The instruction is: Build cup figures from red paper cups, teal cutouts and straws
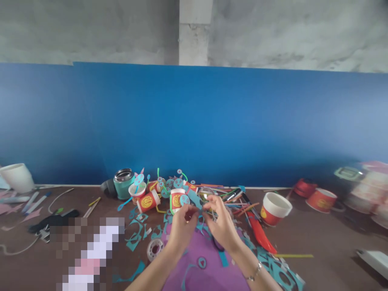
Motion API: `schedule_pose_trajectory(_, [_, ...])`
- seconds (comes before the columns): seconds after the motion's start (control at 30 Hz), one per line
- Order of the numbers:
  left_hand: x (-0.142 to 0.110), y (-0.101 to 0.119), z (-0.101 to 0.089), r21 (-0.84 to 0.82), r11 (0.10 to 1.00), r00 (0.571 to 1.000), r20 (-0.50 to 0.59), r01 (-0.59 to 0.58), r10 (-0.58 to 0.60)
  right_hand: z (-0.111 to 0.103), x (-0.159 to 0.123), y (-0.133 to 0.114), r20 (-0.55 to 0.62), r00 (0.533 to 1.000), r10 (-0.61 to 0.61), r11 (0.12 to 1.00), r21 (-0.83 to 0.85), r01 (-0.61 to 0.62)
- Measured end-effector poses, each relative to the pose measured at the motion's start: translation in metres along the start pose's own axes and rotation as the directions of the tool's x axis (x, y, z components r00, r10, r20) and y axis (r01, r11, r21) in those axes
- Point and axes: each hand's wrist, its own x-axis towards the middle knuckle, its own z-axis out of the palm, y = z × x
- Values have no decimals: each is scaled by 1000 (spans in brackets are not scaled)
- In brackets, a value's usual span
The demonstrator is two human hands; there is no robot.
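Observation:
My left hand [184,223] and my right hand [220,222] face each other above a purple sheet [188,271]. Fingers and thumb are pinched together on both hands; whatever lies between them is too small to make out. Just behind my left hand stands a red and white paper cup [176,198] with a blue round paper face [184,200] on its side. A small blue paper disc with a heart [201,262] rests on the sheet. Left of my left wrist lies a roll of clear tape [155,249].
Blue paper offcuts [280,268] litter both sides of the sheet. Decorated cups [148,201] and a teal thermos [123,184] crowd the back left. Red-handled scissors [261,234] and a stacked paper cup [275,208] sit to the right. A blue partition [212,125] closes off the back.

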Motion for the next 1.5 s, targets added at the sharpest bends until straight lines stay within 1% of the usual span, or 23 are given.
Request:
schedule_pose_trajectory(0.07, [2,0,-1,-28,999,999,-19,44,-44,-1,1,-4,-29,1000,-2,999,36,3])
schedule_pose_trajectory(0.13, [4,-1,-1,-121,986,992,-45,113,-119,-2,2,-6,-50,999,-17,998,65,20])
schedule_pose_trajectory(0.2, [5,-2,0,-194,968,984,-52,160,-173,-1,3,-8,-35,999,-22,996,81,25])
schedule_pose_trajectory(0.3, [6,-5,1,-225,958,980,-49,176,-191,0,3,-7,6,1000,-5,997,75,5])
schedule_pose_trajectory(0.43, [4,-3,3,-241,955,982,-36,172,-186,2,3,-5,32,999,17,998,58,-19])
schedule_pose_trajectory(0.57, [1,-1,3,-223,964,987,-34,146,-157,2,3,-3,23,999,34,998,57,-35])
schedule_pose_trajectory(0.77, [-3,-3,4,-47,999,999,-37,11,-13,2,4,-3,6,997,79,996,51,-80])
schedule_pose_trajectory(0.93, [-5,-6,3,4,998,996,-59,-65,65,2,4,-4,-6,997,72,996,52,-72])
schedule_pose_trajectory(1.07, [-5,-8,5,-13,999,997,-59,-49,48,1,4,-6,-4,996,88,995,55,-88])
schedule_pose_trajectory(1.2, [-3,-10,6,-85,996,999,-41,28,-31,0,4,-6,46,993,109,990,90,-112])
schedule_pose_trajectory(1.33, [2,-11,4,-139,987,993,-64,85,-95,-3,6,-7,65,991,116,987,101,-122])
schedule_pose_trajectory(1.5, [1,-7,4,-128,988,994,-64,84,-93,-2,6,-5,61,993,101,990,92,-106])
